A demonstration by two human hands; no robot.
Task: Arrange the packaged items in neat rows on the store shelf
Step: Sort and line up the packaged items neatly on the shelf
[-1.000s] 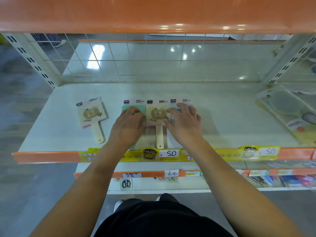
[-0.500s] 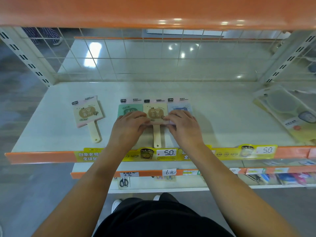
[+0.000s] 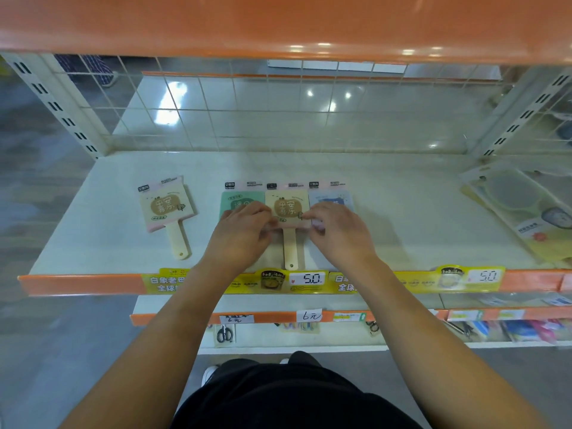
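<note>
My left hand (image 3: 244,233) and right hand (image 3: 339,235) pinch the lower corners of the beige pack (image 3: 288,209), fingers curled onto its bottom edge — it lies flat on the shelf (image 3: 402,218) between the green pack (image 3: 240,201) and the blue pack (image 3: 331,198), all three edge to edge. I think the danger is sideways drag: if I nudge it unevenly, its card could ride over a neighbour or push one askew, breaking the row. Its long handle nearly reaches the shelf lip, so a pull toward me might tip it off. The stray pack (image 3: 167,207) lies tilted, well apart on the left — not yet lined up.
</note>
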